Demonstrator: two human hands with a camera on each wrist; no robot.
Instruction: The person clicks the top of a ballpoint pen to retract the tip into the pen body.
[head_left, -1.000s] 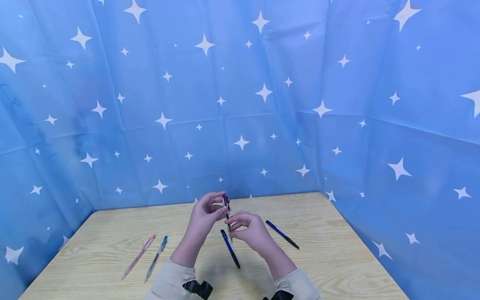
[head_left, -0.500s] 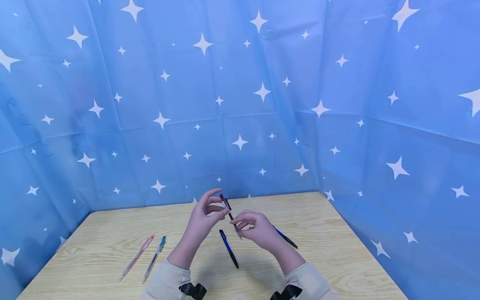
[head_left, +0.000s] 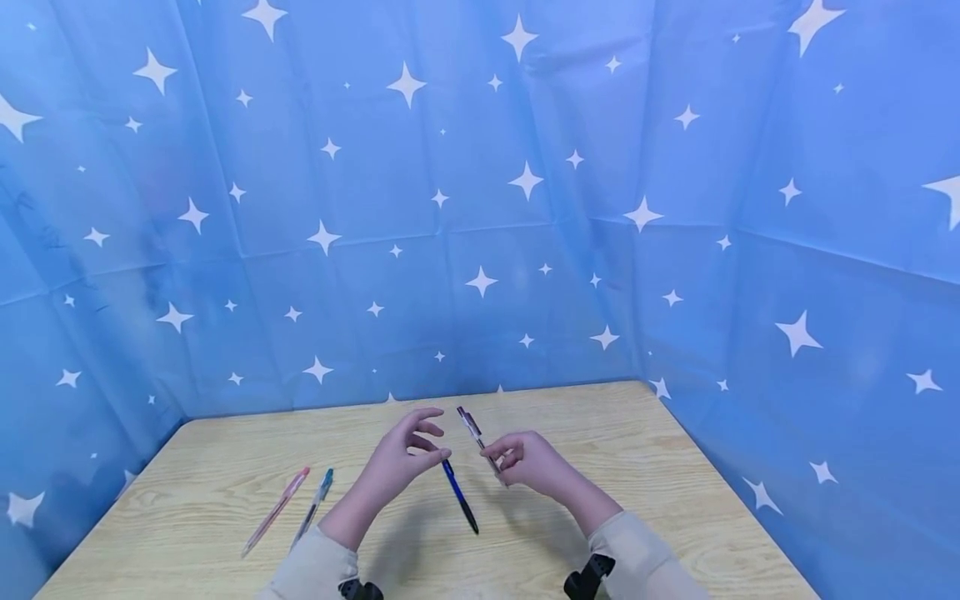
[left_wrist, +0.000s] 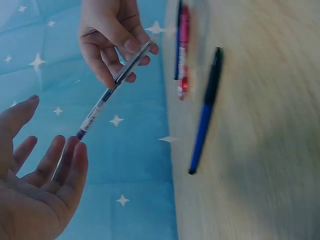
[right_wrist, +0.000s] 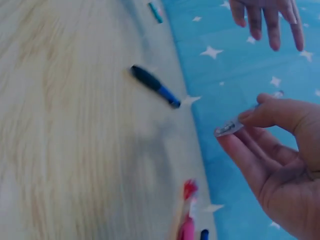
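My right hand [head_left: 536, 467] pinches a clear-barrelled pen [head_left: 472, 427] near its tip, between thumb and fingers. The pen has a dark purple top end and clip, and it slants up and away from that hand, raised over the table. My left hand [head_left: 401, 450] is empty, its fingers apart and loosely bent. In the left wrist view the purple end of the pen lies right at the left fingertips [left_wrist: 77, 150]. Below, a blue pen [head_left: 459, 497] with a black grip lies on the table, its upper end overlapped by the left thumb in the head view.
On the left of the wooden table [head_left: 187, 492] lie a pink pen [head_left: 276, 511] and a clear pen with a teal top [head_left: 322, 487]. A red-pink pen [left_wrist: 183, 55] and another blue pen [left_wrist: 177, 45] show in the left wrist view. A blue star-patterned curtain [head_left: 480, 208] hangs behind.
The left hand has released the purple-topped pen and drawn down and left of it. The right hand has carried the pen rightward, now covering the second blue pen in the head view.
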